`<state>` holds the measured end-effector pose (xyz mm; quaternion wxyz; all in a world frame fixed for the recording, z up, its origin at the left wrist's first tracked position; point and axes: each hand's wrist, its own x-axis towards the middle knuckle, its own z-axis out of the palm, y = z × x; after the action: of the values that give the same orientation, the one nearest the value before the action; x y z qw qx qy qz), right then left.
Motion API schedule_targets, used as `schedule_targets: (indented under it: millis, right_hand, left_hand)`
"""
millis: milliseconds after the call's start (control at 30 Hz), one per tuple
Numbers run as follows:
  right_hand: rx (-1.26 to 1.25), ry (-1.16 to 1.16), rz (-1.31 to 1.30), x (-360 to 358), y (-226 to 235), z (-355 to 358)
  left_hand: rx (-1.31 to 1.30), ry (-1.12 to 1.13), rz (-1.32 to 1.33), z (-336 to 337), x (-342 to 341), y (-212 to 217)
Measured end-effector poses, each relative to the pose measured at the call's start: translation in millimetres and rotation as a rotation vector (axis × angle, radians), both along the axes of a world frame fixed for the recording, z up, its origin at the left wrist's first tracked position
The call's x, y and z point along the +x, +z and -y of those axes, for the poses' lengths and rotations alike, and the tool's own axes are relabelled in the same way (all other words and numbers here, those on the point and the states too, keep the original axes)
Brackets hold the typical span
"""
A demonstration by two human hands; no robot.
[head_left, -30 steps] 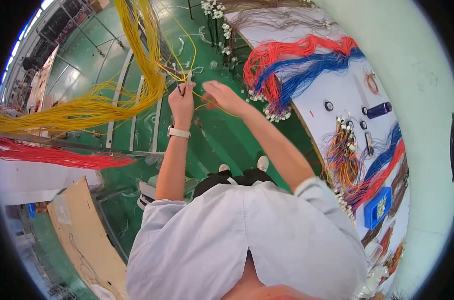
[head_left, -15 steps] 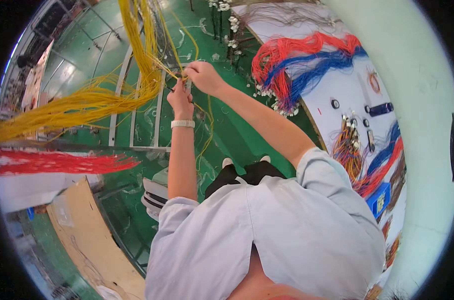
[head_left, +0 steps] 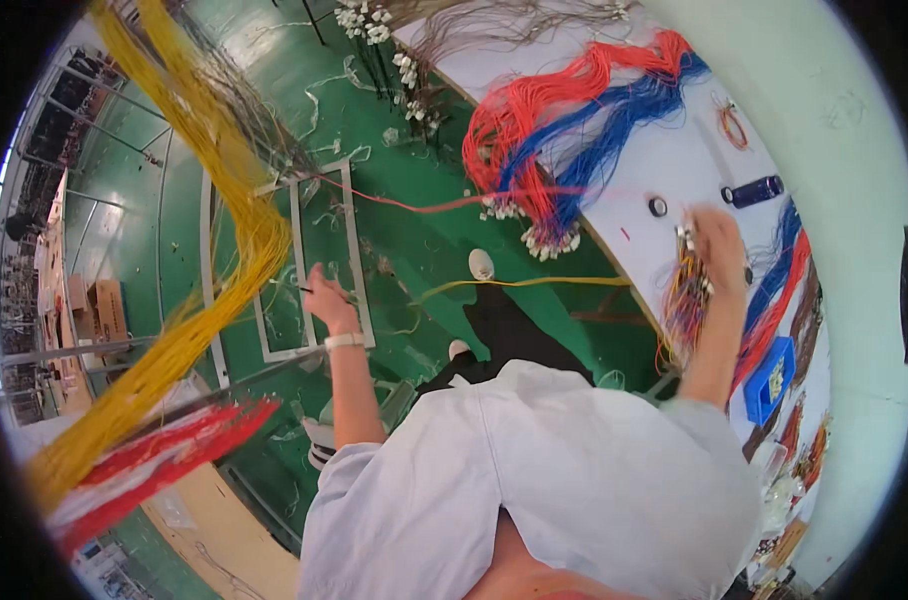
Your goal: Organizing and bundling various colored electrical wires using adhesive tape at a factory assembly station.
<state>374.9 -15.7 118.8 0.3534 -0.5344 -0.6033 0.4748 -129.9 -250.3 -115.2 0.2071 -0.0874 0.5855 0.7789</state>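
My left hand (head_left: pixel 331 302), a pale band at its wrist, is over the green floor beside the metal frame. Its fingers are curled round a thin dark object, of which only short ends show. Out over the white table, my right hand (head_left: pixel 719 245) is smeared by motion, so its fingers do not read. Right by it lies a bundle of multicoloured wires (head_left: pixel 688 285) with white connectors. A red wire (head_left: pixel 444 207) stretches from the frame toward my right hand and blurs out before it. Below it a yellow wire (head_left: pixel 524 281) runs across to the table edge.
Thick yellow wire hanks (head_left: pixel 259 245) hang at the left over a metal frame (head_left: pixel 359 260). Red wires (head_left: pixel 174 450) lie lower left. On the white table (head_left: pixel 624 215) are red wires (head_left: pixel 504 110), blue wires (head_left: pixel 614 130), a dark blue cylinder (head_left: pixel 757 192) and a blue bin (head_left: pixel 771 380).
My hands have parted: the right swung from the yellow wires to the table, the left dropped slightly lower and leftward. A red wire now spans between frame and table. The view has shifted.
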Motion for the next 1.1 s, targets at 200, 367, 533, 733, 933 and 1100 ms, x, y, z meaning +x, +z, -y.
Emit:
schedule_targets:
  millis: [200,367,533,733,933,1100]
  right_hand:
    - [-0.53,0.259,-0.06,-17.9,-58.4,-15.5]
    - [-0.179,0.701,-0.186,-196.6,11.9,-109.4]
    - [-0.28,1.491,-1.463,-310.2,-79.5,-218.5]
    - [-1.177,0.354,-0.954,-294.2,-190.9,-224.4]
    - [-0.731,0.098,-0.12,-360.8,-231.9,-250.4]
    - [0.188,0.236,0.061,-507.8,-149.5,-301.7]
  left_hand:
    - [-0.134,-0.365,0.077,-173.5,1.8,-38.1]
    - [-0.236,-0.552,0.381,-326.6,-93.9,-150.0]
    - [-0.289,-0.481,0.592,-463.2,-145.9,-269.9]
    - [-0.107,-0.382,0.698,-554.4,-166.3,-368.0]
    - [-0.104,-0.581,0.226,-501.5,-166.7,-280.5]
    - [0.072,-0.788,0.011,-460.8,-182.9,-34.3]
